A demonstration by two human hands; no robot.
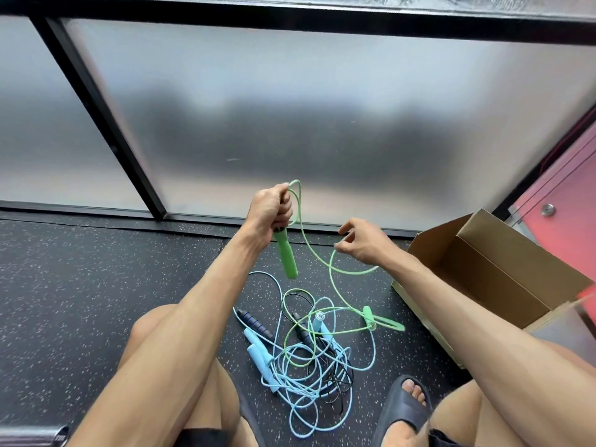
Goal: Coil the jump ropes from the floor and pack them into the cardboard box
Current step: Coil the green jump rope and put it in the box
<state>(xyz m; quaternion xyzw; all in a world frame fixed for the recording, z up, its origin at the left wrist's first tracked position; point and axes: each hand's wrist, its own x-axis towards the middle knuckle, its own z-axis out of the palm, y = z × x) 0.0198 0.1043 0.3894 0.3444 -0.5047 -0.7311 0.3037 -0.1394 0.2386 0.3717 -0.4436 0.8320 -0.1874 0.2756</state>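
Note:
My left hand grips the top of a green jump rope handle, which hangs down from the fist. A loop of the green cord rises over that hand and curves across to my right hand, which pinches the cord with its fingertips. From there the cord drops to the second green handle lying on the floor. Below my hands lies a tangled pile of light blue ropes and a black rope with dark handles. An open cardboard box stands on the floor at the right.
I am low over a dark speckled floor, my knees at both sides and a sandalled foot at the lower right. A frosted glass wall with black frames runs close behind the ropes. A pink panel stands beyond the box.

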